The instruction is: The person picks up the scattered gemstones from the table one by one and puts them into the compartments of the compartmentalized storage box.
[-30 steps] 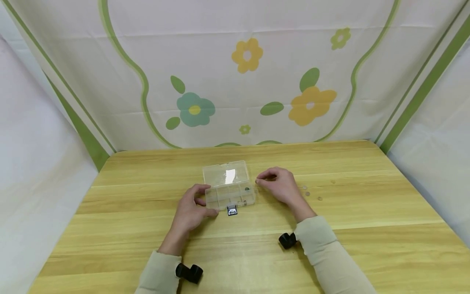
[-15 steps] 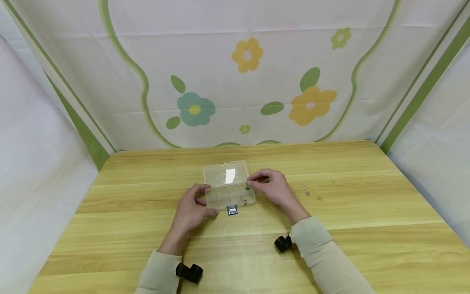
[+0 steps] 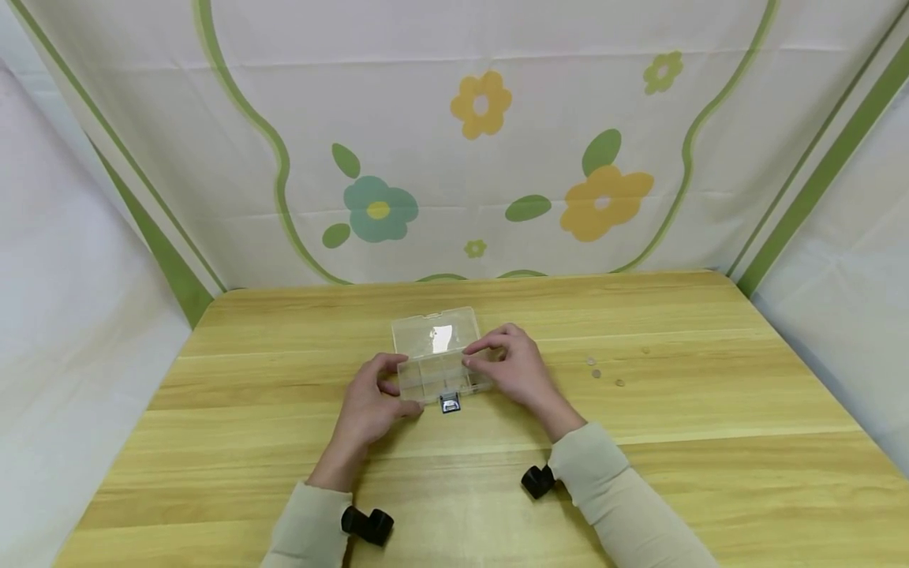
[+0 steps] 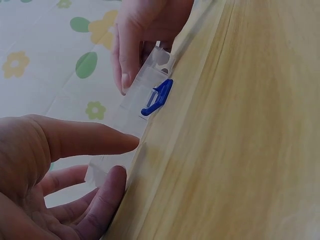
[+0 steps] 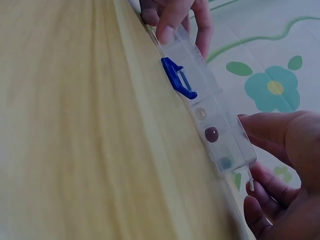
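Observation:
A clear plastic compartment box [image 3: 433,379] lies on the table with its lid [image 3: 426,335] tipped back. A blue latch [image 5: 176,79] hangs from its front side. My left hand [image 3: 369,402] grips the box's left end between thumb and fingers. Over the right-hand compartments, my right hand [image 3: 514,367] pinches a small bead, mostly hidden by the fingertips. The right wrist view shows a dark red bead [image 5: 211,134], a pale bead [image 5: 201,114] and a greenish bead [image 5: 226,162] inside the box's right part.
Several small round pieces [image 3: 596,374] lie loose on the wooden table [image 3: 682,473], to the right of my right hand. A flower-printed cloth [image 3: 440,173] hangs behind the table's back edge.
My right hand has moved left, from beside the box's right end to over its compartments, thumb and index finger kept together. The left hand keeps its hold on the box.

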`<action>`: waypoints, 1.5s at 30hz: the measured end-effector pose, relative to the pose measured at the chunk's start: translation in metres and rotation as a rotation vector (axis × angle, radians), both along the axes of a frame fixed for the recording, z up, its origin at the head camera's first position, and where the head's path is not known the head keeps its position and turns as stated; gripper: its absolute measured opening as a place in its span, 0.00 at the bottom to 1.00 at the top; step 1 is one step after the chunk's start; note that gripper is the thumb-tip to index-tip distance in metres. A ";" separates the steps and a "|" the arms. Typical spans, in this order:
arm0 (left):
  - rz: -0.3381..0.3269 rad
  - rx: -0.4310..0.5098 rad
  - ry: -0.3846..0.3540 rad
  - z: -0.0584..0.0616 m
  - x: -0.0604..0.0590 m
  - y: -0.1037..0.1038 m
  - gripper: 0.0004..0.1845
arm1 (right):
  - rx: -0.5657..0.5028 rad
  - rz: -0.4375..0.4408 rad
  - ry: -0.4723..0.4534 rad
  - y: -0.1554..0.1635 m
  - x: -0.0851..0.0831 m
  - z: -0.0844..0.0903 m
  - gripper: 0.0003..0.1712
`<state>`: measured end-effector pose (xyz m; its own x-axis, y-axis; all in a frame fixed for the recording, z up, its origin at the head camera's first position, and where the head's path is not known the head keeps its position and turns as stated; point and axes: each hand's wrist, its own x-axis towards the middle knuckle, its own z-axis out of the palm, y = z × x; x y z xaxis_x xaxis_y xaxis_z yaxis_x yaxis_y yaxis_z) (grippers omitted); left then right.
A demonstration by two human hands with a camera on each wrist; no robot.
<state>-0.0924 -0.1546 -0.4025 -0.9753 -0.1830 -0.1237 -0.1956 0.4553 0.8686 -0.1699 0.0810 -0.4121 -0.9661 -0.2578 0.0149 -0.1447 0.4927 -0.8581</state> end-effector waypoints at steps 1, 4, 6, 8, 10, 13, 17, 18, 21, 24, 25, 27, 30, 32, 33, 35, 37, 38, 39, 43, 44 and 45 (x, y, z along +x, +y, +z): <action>-0.002 -0.002 0.001 0.000 0.000 0.000 0.41 | 0.000 -0.002 0.004 -0.001 0.001 0.001 0.05; -0.003 -0.005 0.003 0.002 0.001 0.000 0.41 | 0.008 -0.009 0.009 -0.003 0.002 0.001 0.05; -0.003 -0.004 0.004 0.002 0.001 0.000 0.41 | 0.017 -0.015 0.011 -0.004 0.002 0.001 0.05; 0.000 -0.001 0.003 0.002 0.001 0.000 0.40 | 0.023 -0.017 0.011 -0.005 0.003 0.001 0.05; 0.000 -0.001 0.007 0.001 0.000 0.000 0.40 | 0.025 -0.020 0.014 -0.006 0.004 0.002 0.04; 0.003 -0.001 0.004 0.000 0.000 0.001 0.40 | 0.021 -0.020 0.015 -0.006 0.005 0.002 0.04; 0.004 -0.004 -0.002 -0.001 -0.001 0.001 0.40 | 0.011 -0.017 0.020 -0.006 0.005 0.002 0.04; 0.004 -0.004 -0.002 -0.002 -0.001 0.001 0.40 | 0.010 -0.016 0.021 -0.006 0.006 0.002 0.05; 0.002 -0.011 -0.002 -0.002 -0.001 0.001 0.40 | 0.011 -0.012 0.027 -0.006 0.005 0.001 0.05; 0.000 -0.013 -0.001 -0.002 -0.001 0.001 0.40 | 0.012 -0.010 0.030 -0.006 0.005 0.000 0.05; -0.001 -0.015 -0.001 -0.002 -0.001 0.001 0.40 | 0.012 -0.011 0.029 -0.006 0.005 0.000 0.05; -0.004 -0.015 0.004 -0.001 -0.001 0.001 0.40 | 0.011 -0.011 0.028 -0.006 0.004 0.000 0.04; -0.010 -0.015 0.014 0.001 0.000 0.001 0.41 | 0.008 -0.012 0.027 -0.005 0.004 -0.001 0.04; -0.015 -0.015 0.021 0.002 0.001 0.001 0.41 | 0.007 -0.013 0.030 -0.004 0.003 -0.001 0.04; -0.016 -0.015 0.024 0.002 0.001 0.000 0.41 | 0.005 -0.013 0.032 -0.004 0.002 -0.002 0.05; -0.015 -0.017 0.024 0.001 0.001 0.000 0.41 | 0.000 -0.012 0.034 -0.002 0.002 -0.002 0.05; -0.014 -0.015 0.019 0.000 0.001 0.000 0.41 | -0.003 -0.014 0.036 0.000 0.001 -0.002 0.05; -0.012 -0.014 0.016 0.000 0.001 0.000 0.41 | -0.006 -0.016 0.035 0.002 0.001 -0.001 0.06; -0.012 -0.013 0.015 0.000 0.001 0.000 0.40 | -0.009 -0.018 0.035 0.004 0.001 0.000 0.07; -0.013 -0.012 0.014 -0.001 0.001 0.000 0.40 | -0.021 -0.030 0.028 0.015 0.000 0.003 0.09; -0.012 -0.014 0.012 0.000 0.001 0.000 0.40 | -0.021 -0.031 0.025 0.019 -0.001 0.004 0.10; -0.014 -0.016 0.012 0.000 0.001 0.000 0.40 | -0.021 -0.033 0.023 0.023 -0.002 0.004 0.11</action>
